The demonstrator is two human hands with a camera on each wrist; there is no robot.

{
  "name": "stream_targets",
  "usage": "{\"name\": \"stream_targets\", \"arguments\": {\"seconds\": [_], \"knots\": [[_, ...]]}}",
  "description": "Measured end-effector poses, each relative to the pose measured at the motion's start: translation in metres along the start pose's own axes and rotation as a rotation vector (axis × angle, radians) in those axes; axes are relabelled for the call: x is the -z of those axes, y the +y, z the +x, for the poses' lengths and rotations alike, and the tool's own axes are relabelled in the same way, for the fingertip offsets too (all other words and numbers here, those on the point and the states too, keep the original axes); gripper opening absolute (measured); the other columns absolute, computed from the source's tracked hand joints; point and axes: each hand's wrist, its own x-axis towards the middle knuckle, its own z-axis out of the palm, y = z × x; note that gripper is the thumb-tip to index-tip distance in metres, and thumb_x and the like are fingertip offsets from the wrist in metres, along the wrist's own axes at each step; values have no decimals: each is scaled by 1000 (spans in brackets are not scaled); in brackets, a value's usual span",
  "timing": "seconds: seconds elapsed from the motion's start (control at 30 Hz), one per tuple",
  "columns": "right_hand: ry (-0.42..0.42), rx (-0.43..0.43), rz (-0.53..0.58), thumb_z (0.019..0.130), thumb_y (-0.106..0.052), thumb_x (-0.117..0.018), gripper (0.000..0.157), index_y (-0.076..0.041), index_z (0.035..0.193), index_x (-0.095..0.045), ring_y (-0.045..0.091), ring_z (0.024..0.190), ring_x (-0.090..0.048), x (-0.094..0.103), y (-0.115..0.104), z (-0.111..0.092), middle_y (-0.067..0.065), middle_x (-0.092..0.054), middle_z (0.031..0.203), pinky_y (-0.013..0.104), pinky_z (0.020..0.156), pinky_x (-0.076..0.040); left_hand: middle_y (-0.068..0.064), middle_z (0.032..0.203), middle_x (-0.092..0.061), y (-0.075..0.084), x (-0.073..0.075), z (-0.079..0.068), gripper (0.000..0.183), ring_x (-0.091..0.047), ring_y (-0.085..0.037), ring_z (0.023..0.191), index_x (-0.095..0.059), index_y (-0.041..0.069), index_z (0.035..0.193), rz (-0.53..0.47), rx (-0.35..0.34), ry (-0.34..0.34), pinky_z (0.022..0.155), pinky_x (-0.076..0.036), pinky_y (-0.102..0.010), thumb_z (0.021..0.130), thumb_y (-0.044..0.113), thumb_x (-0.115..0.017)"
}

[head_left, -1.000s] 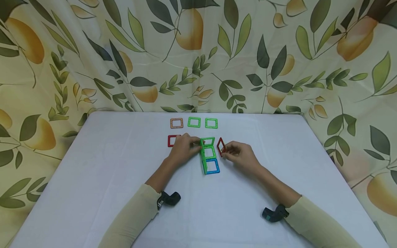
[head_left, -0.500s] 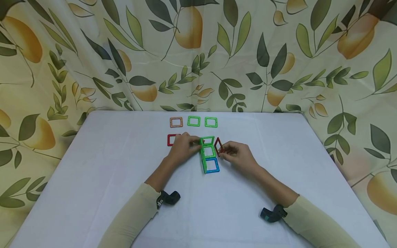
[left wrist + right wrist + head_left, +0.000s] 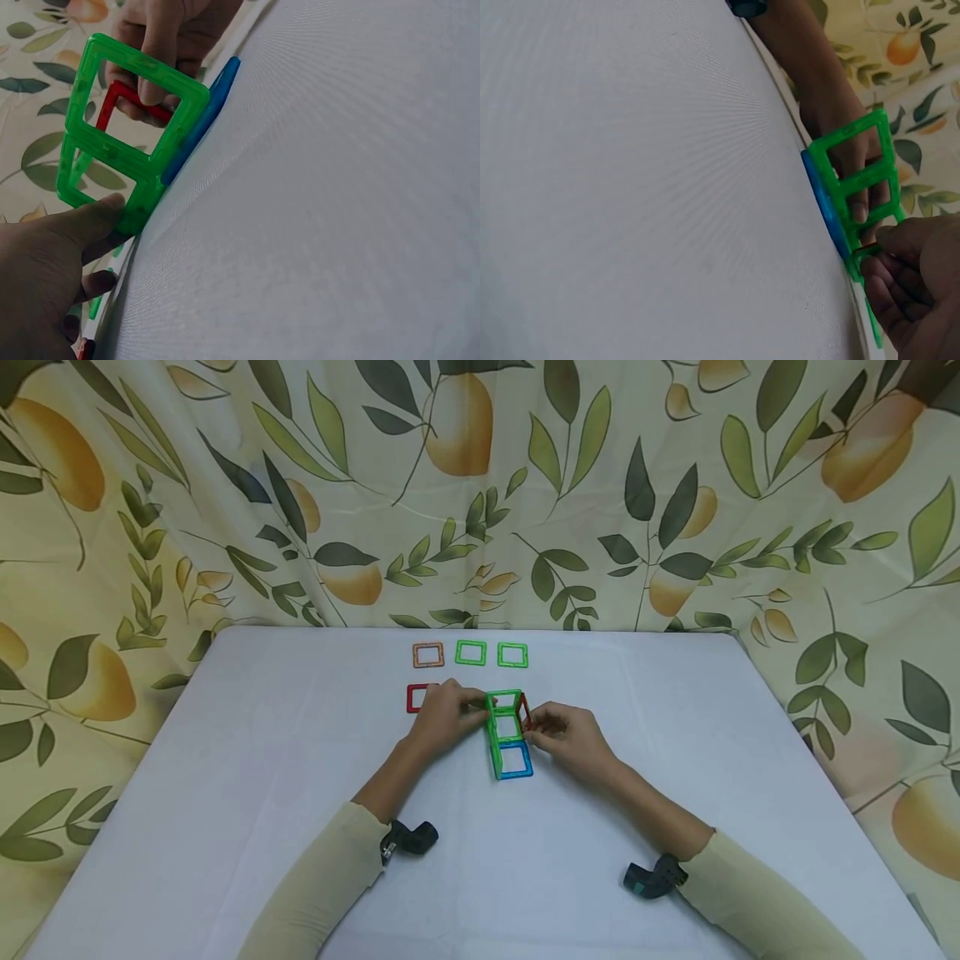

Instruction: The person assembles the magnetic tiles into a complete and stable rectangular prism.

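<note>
Magnetic square tiles form a small build at mid-table in the head view. Its green tiles [image 3: 495,747] stand upright along the left and at the back, and a blue tile [image 3: 515,775] lies flat at the near end. At the far left corner, my left hand [image 3: 447,714] grips the green wall between thumb and fingers. My right hand [image 3: 573,731] pinches a red tile [image 3: 133,95], upright at the right side of the build and close against the back green tile. From the right wrist, the red tile is mostly hidden by the fingers [image 3: 900,240].
Left of the build lies another red tile [image 3: 411,699], partly covered by the left hand. Farther back are an orange tile [image 3: 416,656] and two green tiles, one in the middle [image 3: 459,652] and one at right [image 3: 513,645]. A patterned curtain [image 3: 480,552] hangs behind the white table [image 3: 300,860].
My right hand has moved left, bringing the red tile from a small gap away to the right side of the green build. My left hand has stayed in place.
</note>
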Motion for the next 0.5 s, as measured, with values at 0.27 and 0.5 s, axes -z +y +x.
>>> {"name": "stream_targets", "arguments": {"seconds": [0.27, 0.5], "knots": [[-2, -6, -4, 93, -3, -79, 12, -5, 103, -74, 17, 83, -67, -2, -2, -1, -1, -73, 92, 30, 76, -55, 2, 97, -67, 0, 0, -1, 31, -53, -16, 90, -80, 14, 123, 1, 6, 9, 83, -38, -39, 95, 26, -81], [-7, 5, -21, 93, -2, -79, 11, -4, 103, -74, 17, 84, -67, -2, -3, 0, 0, -73, 93, 30, 76, -55, 2, 96, -67, 1, 1, -1, 30, -53, -16, 89, -80, 14, 122, -1, -3, 14, 84, -38, -39, 94, 26, -82]]}}
